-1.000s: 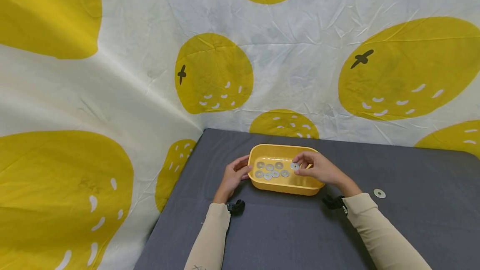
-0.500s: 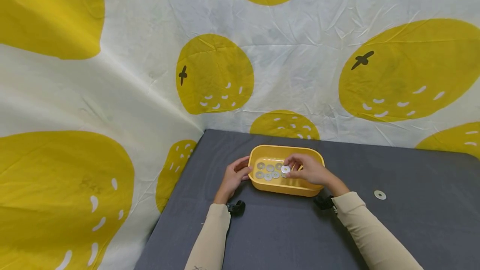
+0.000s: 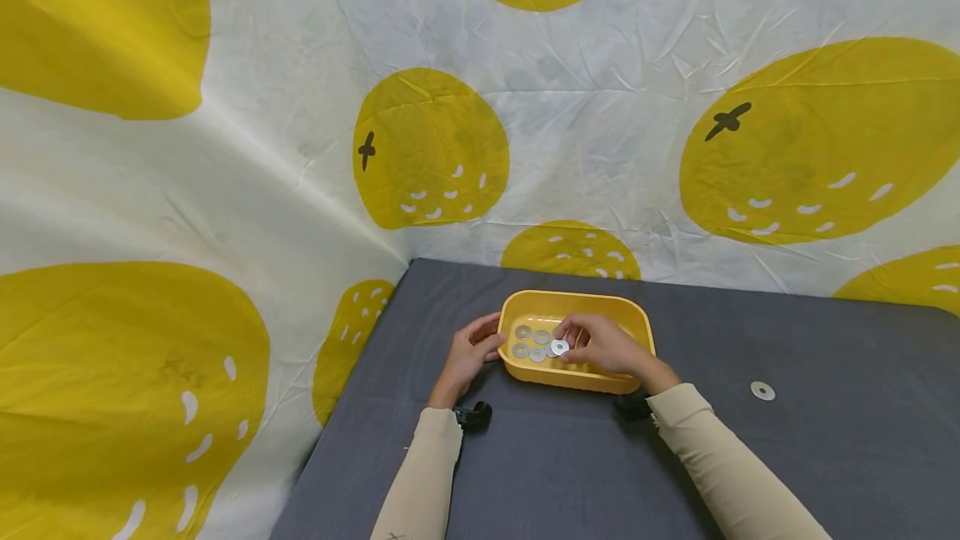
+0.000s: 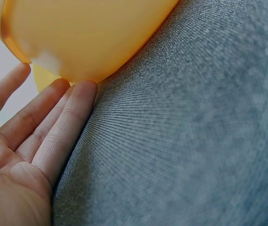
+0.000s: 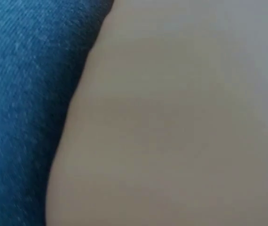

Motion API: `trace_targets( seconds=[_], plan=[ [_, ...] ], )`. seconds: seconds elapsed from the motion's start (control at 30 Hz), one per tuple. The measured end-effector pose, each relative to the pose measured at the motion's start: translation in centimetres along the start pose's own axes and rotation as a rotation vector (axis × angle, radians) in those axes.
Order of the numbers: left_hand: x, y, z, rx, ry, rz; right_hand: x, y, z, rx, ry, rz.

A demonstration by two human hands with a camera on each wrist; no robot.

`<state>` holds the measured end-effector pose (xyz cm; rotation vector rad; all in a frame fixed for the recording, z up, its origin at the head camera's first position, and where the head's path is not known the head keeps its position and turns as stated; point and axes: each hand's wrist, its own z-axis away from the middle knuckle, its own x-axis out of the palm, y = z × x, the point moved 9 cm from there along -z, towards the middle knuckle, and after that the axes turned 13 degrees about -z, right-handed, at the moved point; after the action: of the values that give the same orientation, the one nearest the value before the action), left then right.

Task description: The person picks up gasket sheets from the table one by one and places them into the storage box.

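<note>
In the head view a yellow plastic container [image 3: 555,376] sits on the dark cloth, with several flat metal washers [image 3: 522,332] lying on its floor toward the left. My left hand [image 3: 467,355] holds the container's left end. The left wrist view shows its fingertips [image 4: 84,87] against the yellow outer wall, the thumb up at the rim. Inside the container, my right hand [image 3: 603,346] pinches a washer [image 3: 559,347] between thumb and fingers, low over the other washers and partly covering some. Only a blurred pale surface beside the cloth fills the right wrist view.
One more washer [image 3: 762,391] lies on the grey tablecloth [image 3: 840,432] to the right of the container. A white curtain with yellow fruit print [image 3: 585,157] hangs behind the table and along its left side.
The right hand has moved left and slightly down inside the container, carrying its washer over the others there. The left hand stays on the container's left end.
</note>
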<state>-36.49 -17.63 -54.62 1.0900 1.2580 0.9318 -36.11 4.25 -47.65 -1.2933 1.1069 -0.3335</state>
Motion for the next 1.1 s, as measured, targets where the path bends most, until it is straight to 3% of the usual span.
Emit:
trace_targets(
  seconds=[0.57, 1.1],
  plan=[
    [0.1, 0.0, 0.1, 0.01, -0.009, 0.01, 1.8, 1.3, -0.9, 0.07, -0.059, 0.047],
    [0.1, 0.0, 0.1, 0.003, -0.003, 0.006, 2.5, 1.6, -1.2, 0.054, -0.145, 0.04]
  ],
)
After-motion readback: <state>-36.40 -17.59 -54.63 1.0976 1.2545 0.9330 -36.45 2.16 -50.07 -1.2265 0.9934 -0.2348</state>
